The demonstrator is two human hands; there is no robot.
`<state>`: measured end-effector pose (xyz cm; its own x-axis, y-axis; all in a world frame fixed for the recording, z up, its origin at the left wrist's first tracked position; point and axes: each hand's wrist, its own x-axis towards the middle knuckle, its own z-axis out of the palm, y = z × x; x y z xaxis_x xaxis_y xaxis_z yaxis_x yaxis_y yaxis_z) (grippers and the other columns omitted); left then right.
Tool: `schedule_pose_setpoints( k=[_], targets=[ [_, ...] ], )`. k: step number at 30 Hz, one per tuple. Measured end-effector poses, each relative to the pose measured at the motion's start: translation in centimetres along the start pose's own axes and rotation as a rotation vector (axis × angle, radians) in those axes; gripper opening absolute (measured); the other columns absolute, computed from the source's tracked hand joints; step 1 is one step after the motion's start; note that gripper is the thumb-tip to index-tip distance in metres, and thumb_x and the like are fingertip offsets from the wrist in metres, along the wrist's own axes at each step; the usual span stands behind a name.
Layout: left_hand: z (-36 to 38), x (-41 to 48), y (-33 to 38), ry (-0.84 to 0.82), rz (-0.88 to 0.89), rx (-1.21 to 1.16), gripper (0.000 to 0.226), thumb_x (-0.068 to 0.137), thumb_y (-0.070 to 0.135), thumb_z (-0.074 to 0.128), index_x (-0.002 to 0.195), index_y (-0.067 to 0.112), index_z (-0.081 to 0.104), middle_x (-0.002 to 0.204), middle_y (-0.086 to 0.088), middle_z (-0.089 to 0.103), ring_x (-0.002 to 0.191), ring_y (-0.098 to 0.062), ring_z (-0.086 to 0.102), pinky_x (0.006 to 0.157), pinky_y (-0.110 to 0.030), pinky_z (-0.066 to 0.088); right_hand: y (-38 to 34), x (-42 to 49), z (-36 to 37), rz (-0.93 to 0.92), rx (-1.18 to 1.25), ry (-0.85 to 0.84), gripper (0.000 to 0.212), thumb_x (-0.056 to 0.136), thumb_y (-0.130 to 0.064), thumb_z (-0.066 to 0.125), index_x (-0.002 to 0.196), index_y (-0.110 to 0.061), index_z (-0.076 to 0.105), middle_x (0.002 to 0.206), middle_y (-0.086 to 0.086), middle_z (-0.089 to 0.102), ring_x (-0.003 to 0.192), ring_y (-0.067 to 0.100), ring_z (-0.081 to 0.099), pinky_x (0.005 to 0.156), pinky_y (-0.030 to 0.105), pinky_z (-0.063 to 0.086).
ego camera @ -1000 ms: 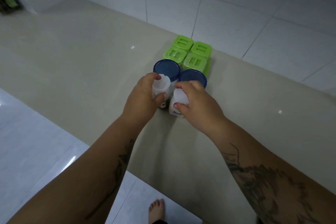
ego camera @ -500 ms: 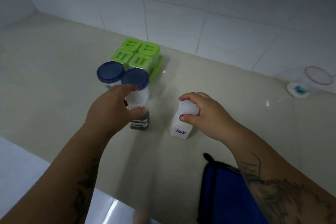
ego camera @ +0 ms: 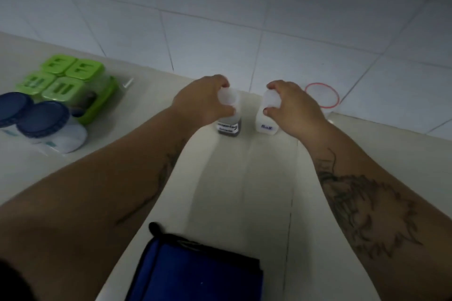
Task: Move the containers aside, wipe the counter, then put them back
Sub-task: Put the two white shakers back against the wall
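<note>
My left hand [ego camera: 203,102] grips the white cap of a small shaker with dark contents [ego camera: 228,127]. A white shaker labelled Salt [ego camera: 266,122] stands just to its right, with my right hand [ego camera: 293,107] closed on its top. Both shakers stand on the beige counter [ego camera: 244,178] close to the tiled wall. At the far left remain two blue-lidded jars [ego camera: 46,124] and a block of several green-lidded boxes [ego camera: 66,80]. A folded blue cloth [ego camera: 195,269] lies at the counter's near edge between my forearms.
A clear container with a red rim [ego camera: 322,95] stands behind my right hand by the wall. A white tiled wall [ego camera: 244,19] runs along the counter's back. A seam in the counter runs toward me on the right.
Both hands carried the two shakers to the right and back toward the wall, away from the jars and green boxes. The view swung right, so those containers now sit at the far left.
</note>
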<state>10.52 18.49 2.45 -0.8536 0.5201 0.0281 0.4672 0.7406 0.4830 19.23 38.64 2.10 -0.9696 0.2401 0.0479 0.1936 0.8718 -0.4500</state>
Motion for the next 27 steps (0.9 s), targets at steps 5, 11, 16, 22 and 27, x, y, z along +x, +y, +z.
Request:
schedule_pose_setpoints(
  k=[5, 11, 16, 22, 27],
  targets=[
    [2.9, 5.7, 4.5, 0.006, 0.045, 0.09, 0.061, 0.075, 0.049, 0.068, 0.128, 0.026, 0.048, 0.123, 0.001, 0.057, 0.106, -0.021, 0.058, 0.081, -0.031, 0.043, 3.1, 3.1, -0.5, 0.003, -0.059, 0.083, 0.054, 0.089, -0.027, 0.062, 0.139, -0.022, 0.041, 0.137, 0.008, 0.045, 0.107, 0.03, 0.057, 0.08, 0.034, 0.044],
    [4.4, 9.2, 6.4, 0.022, 0.079, 0.117, 0.061, 0.078, 0.046, 0.067, 0.131, 0.023, 0.047, 0.127, -0.001, 0.055, 0.108, -0.023, 0.057, 0.087, -0.035, 0.048, 4.5, 4.8, -0.7, 0.028, -0.138, 0.133, 0.05, 0.091, -0.023, 0.061, 0.137, -0.019, 0.042, 0.136, 0.011, 0.043, 0.104, 0.034, 0.058, 0.08, 0.041, 0.05],
    [5.1, 9.8, 6.8, 0.031, 0.1, 0.077, 0.062, 0.084, 0.037, 0.066, 0.138, 0.019, 0.04, 0.135, -0.006, 0.049, 0.118, -0.027, 0.053, 0.096, -0.039, 0.045, 4.6, 4.8, -0.6, 0.049, -0.218, 0.167, 0.054, 0.086, -0.006, 0.061, 0.136, -0.016, 0.045, 0.145, 0.008, 0.033, 0.101, 0.035, 0.059, 0.076, 0.038, 0.05],
    [3.7, 8.2, 5.8, -0.039, 0.09, 0.104, 0.074, 0.087, 0.036, 0.063, 0.149, 0.022, 0.025, 0.146, -0.006, 0.04, 0.131, -0.027, 0.043, 0.103, -0.043, 0.04, 2.5, 2.6, -1.0, 0.064, -0.175, 0.177, 0.056, 0.088, -0.013, 0.059, 0.141, -0.02, 0.041, 0.154, 0.005, 0.025, 0.11, 0.031, 0.057, 0.073, 0.03, 0.039],
    [-1.0, 3.6, 1.5, -0.009, 0.081, -0.04, 0.071, 0.086, 0.042, 0.063, 0.147, 0.026, 0.031, 0.145, 0.0, 0.045, 0.126, -0.02, 0.048, 0.103, -0.037, 0.04, -2.3, 0.4, 0.3, 0.061, -0.035, 0.231, 0.049, 0.092, -0.024, 0.056, 0.139, -0.018, 0.044, 0.151, 0.005, 0.029, 0.118, 0.029, 0.053, 0.088, 0.033, 0.042]
  ],
)
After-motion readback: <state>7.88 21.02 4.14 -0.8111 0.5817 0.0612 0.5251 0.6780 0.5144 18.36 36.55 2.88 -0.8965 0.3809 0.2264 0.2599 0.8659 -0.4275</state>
